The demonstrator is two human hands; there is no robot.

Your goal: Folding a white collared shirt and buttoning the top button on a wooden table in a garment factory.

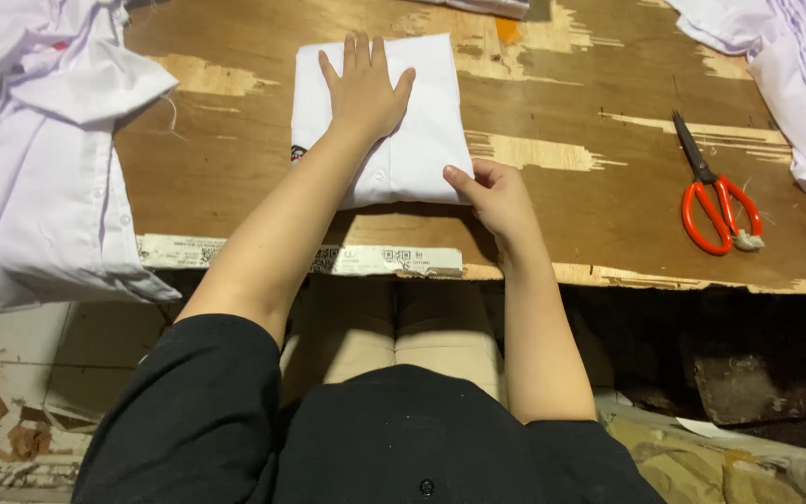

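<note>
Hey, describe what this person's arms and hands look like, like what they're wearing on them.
Both arms are bare from above the elbow down. The left hand and right hand wear no gloves, and no rings, watch or bracelets show. Short black sleeves cover the upper arms, part of a black top with a small dark button at the front. The fingers are bare, with short nails.

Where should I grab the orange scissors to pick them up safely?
Probably by the orange handle loops. The scissors lie flat on the wooden table, blades shut and pointing toward the table's far side, loops toward its near edge. Coming from the near edge, fingers meet the rounded loops first and stay off the dark blades. The right hand is nearest, but it's gripping the folded white shirt.
</note>
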